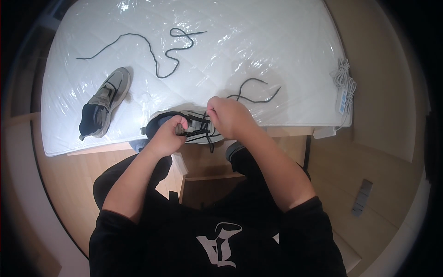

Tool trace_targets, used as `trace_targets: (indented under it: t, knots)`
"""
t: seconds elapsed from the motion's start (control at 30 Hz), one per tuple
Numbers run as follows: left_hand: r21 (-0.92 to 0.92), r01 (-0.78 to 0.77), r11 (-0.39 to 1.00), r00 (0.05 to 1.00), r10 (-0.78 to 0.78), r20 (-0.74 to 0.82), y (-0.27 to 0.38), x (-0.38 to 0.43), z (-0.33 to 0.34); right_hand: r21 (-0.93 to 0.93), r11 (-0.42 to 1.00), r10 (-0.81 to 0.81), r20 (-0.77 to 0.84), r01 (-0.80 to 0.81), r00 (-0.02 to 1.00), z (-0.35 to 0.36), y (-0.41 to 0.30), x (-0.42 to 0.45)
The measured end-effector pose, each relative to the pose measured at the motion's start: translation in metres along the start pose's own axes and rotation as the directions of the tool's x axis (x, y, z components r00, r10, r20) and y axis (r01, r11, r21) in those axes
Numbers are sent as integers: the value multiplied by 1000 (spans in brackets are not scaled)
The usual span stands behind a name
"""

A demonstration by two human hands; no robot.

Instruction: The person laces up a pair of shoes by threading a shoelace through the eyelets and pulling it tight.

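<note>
A grey sneaker [204,140] lies on its sole at the near edge of the plastic-wrapped mattress [294,55], toe to the right. My left hand [170,135] grips it at the tongue and collar, the thumb over the opening. Above the toe end, my right hand [230,117] pinches a black shoelace [206,113] between thumb and fingers. That lace crosses the front of the shoe, and a loop of it hangs over the near side. Beyond my right hand, loose lace ends [256,101] curl on the plastic; the hand hides where they lead.
A second grey sneaker [105,98], without a lace, stands at the left. Behind it a loose black shoelace [152,52] lies in curves. A bundled white cable [342,74] and a power strip [342,100] sit at the mattress's right edge. My knees are below the near edge.
</note>
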State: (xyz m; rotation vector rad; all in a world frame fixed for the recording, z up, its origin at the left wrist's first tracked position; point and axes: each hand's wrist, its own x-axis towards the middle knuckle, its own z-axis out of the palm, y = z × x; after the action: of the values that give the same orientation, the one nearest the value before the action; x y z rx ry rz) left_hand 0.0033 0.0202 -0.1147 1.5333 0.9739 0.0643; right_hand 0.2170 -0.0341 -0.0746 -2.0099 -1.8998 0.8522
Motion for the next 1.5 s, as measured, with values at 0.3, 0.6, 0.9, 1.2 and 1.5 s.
trace_targets:
  t: [0.3, 0.6, 0.9, 1.2, 1.5]
  knots:
    - [66, -28, 997, 996, 34, -85, -77, 21, 25, -51, 997, -54, 55, 57, 997, -1, -5, 10]
    - [755, 135, 642, 872, 286, -398, -13, -17, 36, -203, 977, -50, 78, 65, 996, 14, 18, 14]
    - [806, -126, 578, 851, 481, -212, -41, -21, 62, -88, 986, -120, 223, 143, 967, 24, 10, 5]
    - [660, -187, 727, 908, 384, -166, -50, -6, 56, -74, 986, -115, 349, 149, 930, 33, 12, 19]
    - [639, -194, 744, 943, 320, -87, -16, -13, 48, -3, 999, -46, 282, 48, 958, 35, 2, 24]
